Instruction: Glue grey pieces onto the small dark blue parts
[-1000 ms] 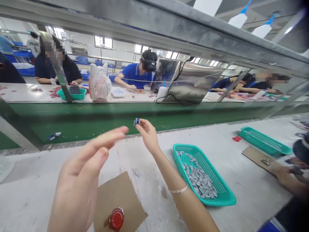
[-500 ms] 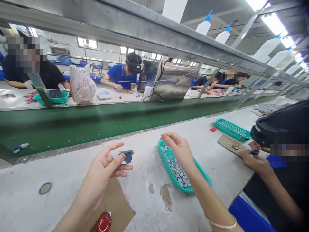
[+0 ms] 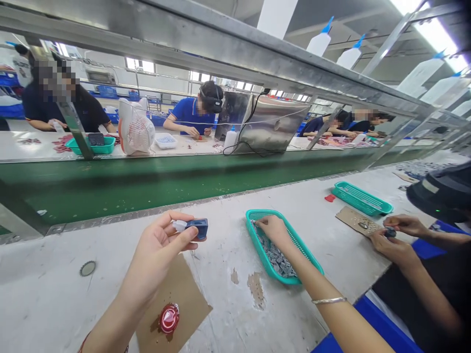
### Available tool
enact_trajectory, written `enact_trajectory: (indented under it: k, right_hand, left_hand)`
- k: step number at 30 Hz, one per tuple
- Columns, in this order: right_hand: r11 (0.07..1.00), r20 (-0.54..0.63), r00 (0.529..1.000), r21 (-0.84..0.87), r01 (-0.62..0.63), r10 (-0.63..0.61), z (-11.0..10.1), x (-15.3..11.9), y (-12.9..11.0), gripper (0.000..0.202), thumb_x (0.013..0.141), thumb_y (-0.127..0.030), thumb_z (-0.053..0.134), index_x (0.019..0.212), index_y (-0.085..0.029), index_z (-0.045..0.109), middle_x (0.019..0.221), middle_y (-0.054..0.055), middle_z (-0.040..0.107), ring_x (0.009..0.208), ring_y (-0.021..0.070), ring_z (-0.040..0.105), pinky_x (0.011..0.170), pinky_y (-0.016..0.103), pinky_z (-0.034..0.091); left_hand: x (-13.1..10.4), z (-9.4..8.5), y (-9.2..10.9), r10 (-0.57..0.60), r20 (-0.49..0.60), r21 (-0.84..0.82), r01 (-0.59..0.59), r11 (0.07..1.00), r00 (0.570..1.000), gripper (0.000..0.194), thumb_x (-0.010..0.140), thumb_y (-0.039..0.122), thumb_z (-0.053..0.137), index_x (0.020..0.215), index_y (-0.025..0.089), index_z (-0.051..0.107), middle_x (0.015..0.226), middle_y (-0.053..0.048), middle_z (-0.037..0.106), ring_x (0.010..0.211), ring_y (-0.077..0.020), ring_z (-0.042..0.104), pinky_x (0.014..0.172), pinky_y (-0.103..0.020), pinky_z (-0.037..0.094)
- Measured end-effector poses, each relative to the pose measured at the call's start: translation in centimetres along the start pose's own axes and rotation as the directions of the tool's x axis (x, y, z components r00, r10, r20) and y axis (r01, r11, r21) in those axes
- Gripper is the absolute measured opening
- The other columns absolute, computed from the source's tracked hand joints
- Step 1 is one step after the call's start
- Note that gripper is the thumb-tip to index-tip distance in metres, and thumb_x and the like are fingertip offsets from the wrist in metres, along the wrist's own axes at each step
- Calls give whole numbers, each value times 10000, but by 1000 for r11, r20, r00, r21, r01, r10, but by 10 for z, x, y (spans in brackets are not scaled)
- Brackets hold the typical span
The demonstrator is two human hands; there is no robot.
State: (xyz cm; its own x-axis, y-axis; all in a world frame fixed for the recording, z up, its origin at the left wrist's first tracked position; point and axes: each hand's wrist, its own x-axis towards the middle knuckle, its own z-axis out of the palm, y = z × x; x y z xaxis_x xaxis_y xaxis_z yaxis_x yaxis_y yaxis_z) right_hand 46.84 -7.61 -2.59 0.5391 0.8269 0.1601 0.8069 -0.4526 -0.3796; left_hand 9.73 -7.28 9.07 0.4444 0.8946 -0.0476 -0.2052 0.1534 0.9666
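Note:
My left hand [image 3: 167,245] holds a small dark blue block [image 3: 199,229] with a whitish piece [image 3: 179,225] at its left end, between thumb and fingers above the table. My right hand [image 3: 273,230] reaches into a long green basket [image 3: 307,255] that holds many small grey pieces [image 3: 277,260]. Its fingers are bent down and close together at the basket's far left part; whatever lies between the fingertips is too small to tell. Below my left hand, a red round dish [image 3: 169,317] sits on a brown cardboard sheet [image 3: 191,299].
A metal cap [image 3: 87,268] lies at the left. On the right are a second green basket [image 3: 362,198], a red piece [image 3: 330,198], cardboard [image 3: 348,219] and a person's hands [image 3: 399,240]. A green belt [image 3: 176,181] runs behind the table, under a metal shelf [image 3: 221,44].
My right hand has lowered into the green basket. The block in my left hand has turned, showing more of its face. The view has shifted, so more of the cardboard shows.

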Motion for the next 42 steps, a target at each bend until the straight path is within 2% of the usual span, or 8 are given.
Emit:
enact_trajectory:
  k: [6,16,22,24,27,31,37,42]
  right_hand:
    - [994,127,988,-58,96,-88,-10,-11,0,157,823,-199,643,682,-151,690,734,73,719,715,207,658,672,290,471]
    - [989,84,985,16,148,-149,-19,-24,-5,70,709,-144,659,723,-177,719,757,77,746,756,252,698,723,330,523]
    - [960,-81,972,157,232,-222,-32,-71,-62,218,834,-346,577,928,-213,722,958,83,737,864,254,693,798,386,548]
    - [878,-61,929,310,364,-364,-34,-103,-99,205,832,-379,603,899,-228,722,935,75,730,867,249,688,754,365,559]
    - [742,146,779,450,496,-610,-29,-153,-151,161,876,-313,584,909,-230,718,925,67,709,841,212,672,715,326,550]
    - [674,310,619,516,528,-722,-12,-189,-187,144,886,-191,568,895,-218,710,893,50,679,781,166,652,690,281,524]
    - [635,379,510,454,625,-772,2,-195,-195,202,915,-131,532,926,-207,718,920,53,666,804,165,648,710,273,505]
    - [656,437,493,432,619,-752,5,-199,-200,241,942,-146,503,921,-216,732,913,57,656,816,169,649,718,279,506]
  left_hand:
    - [-8,0,5,43,-27,-42,-44,998,999,235,789,374,735,919,203,639,941,-47,724,854,-199,701,775,-293,551]
    - [-21,-19,10,129,29,34,-130,991,991,197,790,319,733,954,224,682,1047,-51,717,850,-179,671,688,-244,547]
    - [-36,-43,12,169,-23,56,-167,984,985,187,791,300,733,963,234,698,933,-30,729,801,-164,666,720,-250,542]
    - [-38,-46,15,196,-34,60,-194,979,980,178,788,288,732,952,228,698,926,-33,731,820,-173,671,718,-252,536]
    - [-41,-49,19,225,-47,71,-221,973,973,168,776,265,731,931,212,695,907,-42,734,854,-195,678,715,-260,529]
    - [-46,-53,24,254,-57,73,-250,966,966,173,749,252,740,909,197,703,901,-42,732,850,-203,681,709,-271,534]
    - [-51,-60,29,301,-103,12,-302,953,948,182,727,254,759,898,207,713,884,-25,731,884,-206,687,714,-265,544]
    - [-51,-63,30,321,-90,-6,-322,947,943,158,731,242,758,880,206,718,931,-23,736,924,-214,688,713,-258,550]
